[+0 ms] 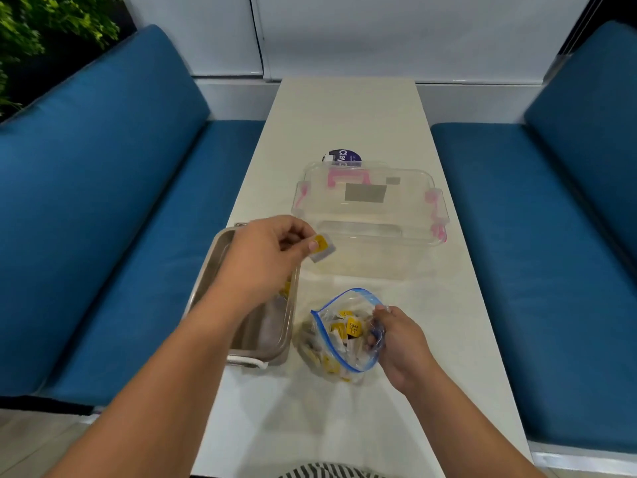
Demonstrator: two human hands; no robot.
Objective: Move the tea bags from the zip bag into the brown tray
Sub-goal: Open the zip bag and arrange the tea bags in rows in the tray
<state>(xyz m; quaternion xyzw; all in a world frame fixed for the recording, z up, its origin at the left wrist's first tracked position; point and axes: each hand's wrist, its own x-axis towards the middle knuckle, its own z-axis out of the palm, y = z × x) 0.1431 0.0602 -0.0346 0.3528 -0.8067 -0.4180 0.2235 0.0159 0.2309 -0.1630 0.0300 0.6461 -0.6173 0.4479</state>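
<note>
A clear zip bag (339, 343) with a blue seal stands open on the white table, holding several yellow-tagged tea bags. My right hand (396, 343) grips its right rim. My left hand (272, 251) pinches one tea bag (322, 248) with a yellow tag, held in the air just right of the brown tray's far corner. The brown tray (241, 346) sits left of the zip bag, partly hidden under my left forearm. A few tea bags (286, 288) lie inside it.
A clear plastic box with pink latches (372, 215) stands behind the zip bag. A dark round label (344, 157) lies beyond it. Blue cushioned benches (103, 201) flank the narrow table (344, 108) on both sides.
</note>
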